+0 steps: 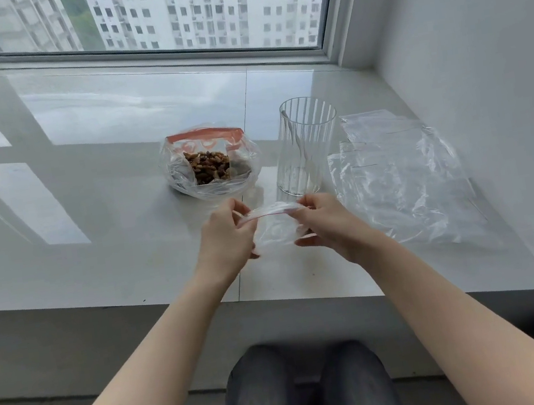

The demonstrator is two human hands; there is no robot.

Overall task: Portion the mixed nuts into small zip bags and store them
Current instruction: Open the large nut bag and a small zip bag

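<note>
A small clear zip bag (275, 230) with a red zip line hangs between my two hands above the white sill. My left hand (227, 234) pinches its left top corner and my right hand (325, 219) pinches the right top corner; the bag looks empty. Behind them a large clear bag of brown mixed nuts (209, 164), with a red zip strip, sits open on the sill. A ribbed clear glass (306, 149) stands upright to its right, with what looks like a spoon inside.
A loose pile of clear plastic bags (404, 178) lies at the right by the wall. The glossy white sill (84, 195) ends in a front edge near my knees (307, 390). A window runs along the back.
</note>
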